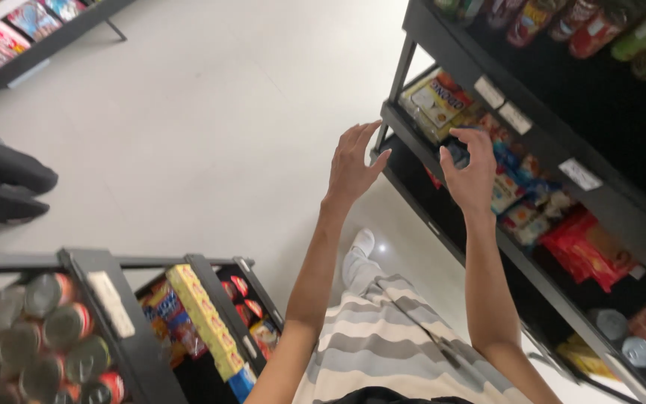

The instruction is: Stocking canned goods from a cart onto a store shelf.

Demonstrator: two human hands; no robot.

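While both arms reach toward the black shelving unit (562,142), the head view reads as follows.

Head view, left hand (353,164): open, fingers spread and slightly curled, palm turned toward the shelves; it holds nothing and hovers just off the corner post of the unit.

Head view, right hand (471,170): fingers curled around a small dark blue item (457,155) at the front edge of the middle shelf; whether it truly grips it or only touches it cannot be told, since the fingers cover most of it.

Position of the item: it sits at the right hand's fingertips, between the yellow boxes (437,101) above-left and the blue packets (514,176) just beside the hand; the left hand is near it but apart.

Why held so: the open left hand looks poised as a steadying or receiving partner to the right, judging from its facing palm.

Shelf stock: goods stand front-facing in rows behind white label tags (579,173), red packets (588,251) lower down, bottles (585,26) on top.

Nearby: a cart (125,329) with tin cans (54,337) and a long yellow box (205,318) stands on the pale floor (211,127).
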